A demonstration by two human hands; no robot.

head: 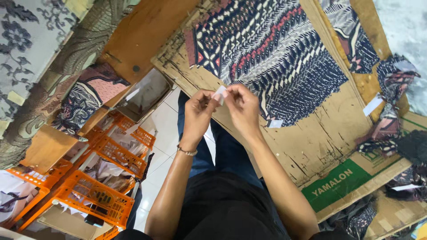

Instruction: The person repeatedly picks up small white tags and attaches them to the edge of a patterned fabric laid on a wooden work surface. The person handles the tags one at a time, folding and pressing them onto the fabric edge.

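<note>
My left hand [198, 112] and my right hand [242, 106] meet in front of me and pinch a small white paper slip [219, 94] between their fingertips. A thin bracelet sits on my left wrist. Just beyond the hands lies a dark blue, red and white patterned fabric piece [271, 53] spread on a worn cardboard sheet [320, 138]. A second small white slip [275, 123] lies at the fabric's near edge.
More patterned cloth pieces [393, 89] and white slips [372, 105] lie at the right on the cardboard. Orange plastic baskets [95, 198] stand on a rack at the lower left. Folded patterned fabrics [84, 98] rest on a wooden surface at the left.
</note>
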